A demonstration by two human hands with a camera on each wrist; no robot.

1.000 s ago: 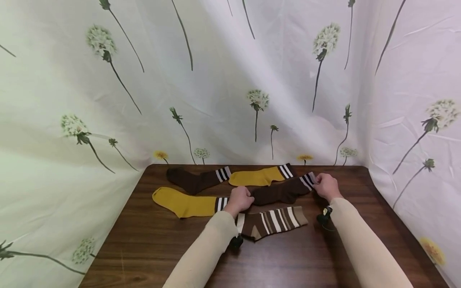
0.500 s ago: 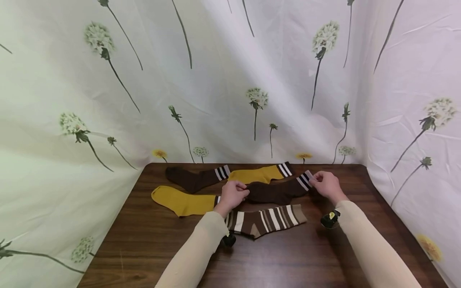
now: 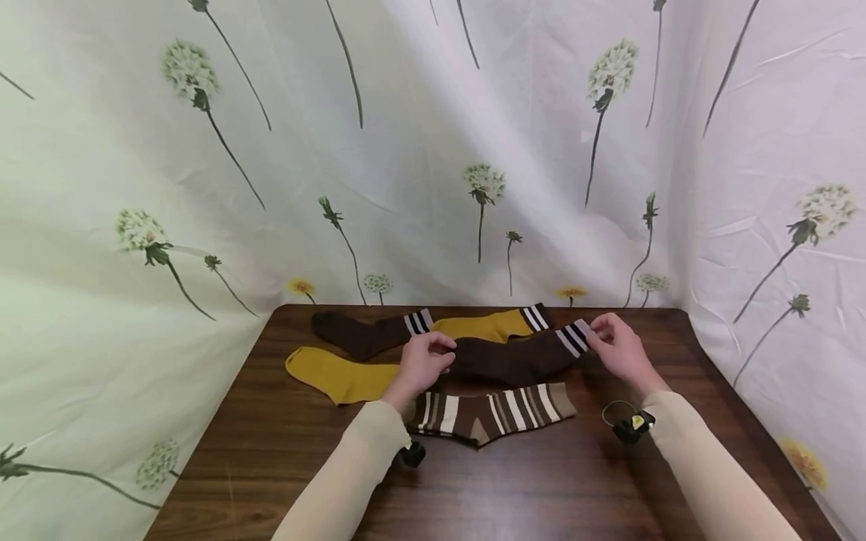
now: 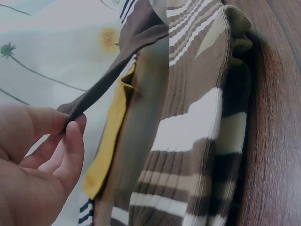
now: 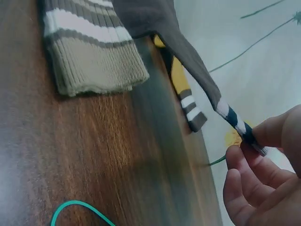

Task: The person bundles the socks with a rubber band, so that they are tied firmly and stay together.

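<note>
A dark brown sock [image 3: 507,361] with a pale striped cuff stretches between my two hands. My left hand [image 3: 421,364] pinches its toe between thumb and fingers. At the other end, my right hand [image 3: 619,347] pinches the cuff [image 5: 235,121]. Both wrist views show the gripped ends raised off the tabletop. In front lies a brown, white and tan striped sock [image 3: 501,413], its left end partly behind my left wrist; the left wrist view shows layered fabric along its edge.
A mustard sock [image 3: 338,376] lies left, its cuff hidden by my left hand. Another mustard sock [image 3: 480,327] and a second dark brown sock [image 3: 368,338] lie along the back. The wooden table [image 3: 487,488] meets a dandelion-print cloth [image 3: 419,150] behind.
My left hand has moved left and slightly back with the brown sock's toe. More of the striped sock shows. My right hand keeps its pinch on the cuff, its wrist shifted slightly right.
</note>
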